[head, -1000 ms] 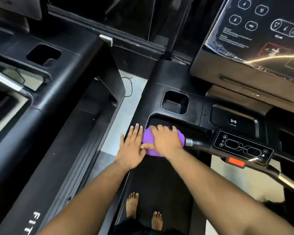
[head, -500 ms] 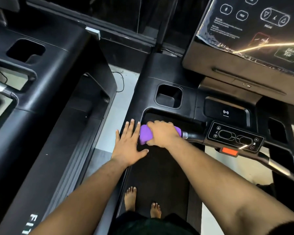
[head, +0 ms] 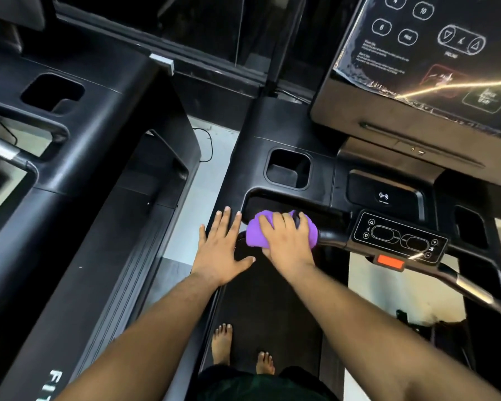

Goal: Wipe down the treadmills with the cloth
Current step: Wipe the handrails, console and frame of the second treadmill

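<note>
Since the frame a moment before, the right hand (head: pixel 287 244) shifts slightly along the bar with the bunched purple cloth (head: pixel 256 233), and more of the cloth now shows on the left side of the hand, while the left hand (head: pixel 222 250) stays spread in much the same spot beside it. Fingers (head: pixel 278 224) of the right hand are curled down over the cloth, gripping it and pressing it onto the black horizontal handlebar (head: pixel 333 237) of the near black treadmill (head: pixel 252 157). Left-hand fingers (head: pixel 224 221) lie straight and splayed, holding nothing, the palm resting flat on the treadmill's left edge just beside the cloth, thumb pointing toward the right hand. Bunched into a wad, the cloth has its long axis running left to right along the handlebar, purple folds sticking out past both sides of the hand. Just right of the cloth sits the dark rectangular control pad with oval buttons (head: pixel 399 238), an orange-red tab (head: pixel 389 261) below it. Above the handlebar are a square black cup recess (head: pixel 288 169) and the glossy black console screen (head: pixel 431 59) with white markings. Bare feet (head: pixel 222 342) stand on the dark running belt (head: pixel 272 299). A second black treadmill (head: pixel 78 157) stands to the left, pale floor (head: pixel 203 169) showing between them.
</note>
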### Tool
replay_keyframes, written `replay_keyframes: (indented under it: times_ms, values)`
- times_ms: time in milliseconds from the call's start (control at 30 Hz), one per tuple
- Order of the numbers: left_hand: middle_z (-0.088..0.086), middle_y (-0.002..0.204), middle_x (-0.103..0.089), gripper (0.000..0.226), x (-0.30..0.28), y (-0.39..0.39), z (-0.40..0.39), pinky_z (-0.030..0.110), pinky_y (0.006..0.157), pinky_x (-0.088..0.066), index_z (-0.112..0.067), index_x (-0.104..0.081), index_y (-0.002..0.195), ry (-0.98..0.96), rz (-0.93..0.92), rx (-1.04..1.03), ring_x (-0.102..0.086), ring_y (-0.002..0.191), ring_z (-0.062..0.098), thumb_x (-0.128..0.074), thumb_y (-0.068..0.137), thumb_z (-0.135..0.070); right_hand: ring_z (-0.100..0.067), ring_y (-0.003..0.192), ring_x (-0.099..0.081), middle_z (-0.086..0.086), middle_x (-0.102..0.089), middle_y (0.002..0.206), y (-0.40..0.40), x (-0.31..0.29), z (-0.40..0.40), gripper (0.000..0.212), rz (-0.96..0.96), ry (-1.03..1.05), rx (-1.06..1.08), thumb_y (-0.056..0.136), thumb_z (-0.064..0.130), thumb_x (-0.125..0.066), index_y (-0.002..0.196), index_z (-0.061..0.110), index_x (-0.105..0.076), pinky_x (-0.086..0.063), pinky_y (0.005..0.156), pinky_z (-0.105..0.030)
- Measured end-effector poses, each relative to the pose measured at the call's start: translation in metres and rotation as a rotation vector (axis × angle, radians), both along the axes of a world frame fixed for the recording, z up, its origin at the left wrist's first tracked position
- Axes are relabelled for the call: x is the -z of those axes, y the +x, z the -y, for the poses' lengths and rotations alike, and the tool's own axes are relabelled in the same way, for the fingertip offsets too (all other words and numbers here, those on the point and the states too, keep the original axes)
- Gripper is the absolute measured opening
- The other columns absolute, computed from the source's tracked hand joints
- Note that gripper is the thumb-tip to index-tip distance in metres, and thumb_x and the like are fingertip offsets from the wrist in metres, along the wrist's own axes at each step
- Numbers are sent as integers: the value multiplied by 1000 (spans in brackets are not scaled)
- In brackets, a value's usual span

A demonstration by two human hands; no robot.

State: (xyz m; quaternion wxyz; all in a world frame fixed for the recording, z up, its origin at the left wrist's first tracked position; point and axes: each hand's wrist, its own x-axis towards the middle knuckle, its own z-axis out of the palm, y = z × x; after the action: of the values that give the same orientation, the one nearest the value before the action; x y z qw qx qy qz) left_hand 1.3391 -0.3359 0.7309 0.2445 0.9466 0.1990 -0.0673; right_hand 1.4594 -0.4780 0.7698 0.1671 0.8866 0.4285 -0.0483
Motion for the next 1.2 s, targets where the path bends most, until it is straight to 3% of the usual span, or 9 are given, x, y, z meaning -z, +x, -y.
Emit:
replay_keyframes:
  times_ms: [67,200,400,600,767,833,933,1067,1200]
  values:
    - [-2,167,26,111,0,2,-2,55,125,6,-31,16,160,-6,4,-11,23,154,17,-57,85,-69,-31,112,-54,-7,-55,122,5,-3,-3,75,-12,-34,-11,73,50,-75,138,24,-46,-39,103,-57]
    - [-1,168,23,112,4,-1,-2,56,125,2,-31,13,161,3,2,-5,19,155,19,-58,84,-69,-27,111,-60,-1,-60,121,54,-28,-27,79,-467,-132,48,70,68,-71,136,32,-48,-51,87,-45]
    - [-3,167,27,109,3,2,-1,56,125,5,-32,14,160,7,10,3,22,154,18,-55,86,-71,-32,111,-54,-9,-55,119,7,-2,23,79,38,6,0,69,49,-77,138,23,-49,-36,106,-60]
    - [-3,167,25,109,6,-2,-1,57,125,3,-32,11,161,-3,8,-8,21,155,17,-57,84,-70,-27,116,-58,1,-59,125,61,-29,2,82,-426,-116,71,68,72,-68,138,34,-46,-50,90,-45]
    - [-5,166,28,108,3,0,-2,58,125,2,-34,16,159,-1,-4,-11,23,154,17,-53,86,-73,-37,128,-47,-14,-49,134,13,-1,52,85,94,10,25,80,64,-66,148,19,-42,-24,111,-71]
    - [-5,166,28,109,3,0,-3,58,125,1,-35,17,159,-1,-7,-16,23,154,17,-51,85,-77,-39,132,-44,-17,-46,140,12,6,64,88,143,47,-35,85,69,-60,153,18,-38,-19,110,-75]
    - [-4,165,29,111,0,-1,-1,59,124,5,-34,19,158,5,-23,-14,23,154,17,-42,82,-86,-30,125,-49,-5,-53,134,32,-6,52,89,12,46,13,80,85,-48,147,28,-42,-35,102,-59]
    - [-3,166,27,105,-6,0,0,62,119,11,-31,15,160,-1,-48,-14,22,154,16,-28,83,-89,-23,128,-47,6,-51,132,68,-29,40,87,-404,35,46,76,86,-53,146,35,-42,-43,97,-48]
    - [-1,171,12,97,-21,27,-4,59,120,11,-27,0,163,-67,76,-88,13,157,14,-26,88,-83,-23,121,-54,7,-58,123,84,-38,54,79,-367,250,-77,80,84,-40,137,32,-57,-44,97,-44]
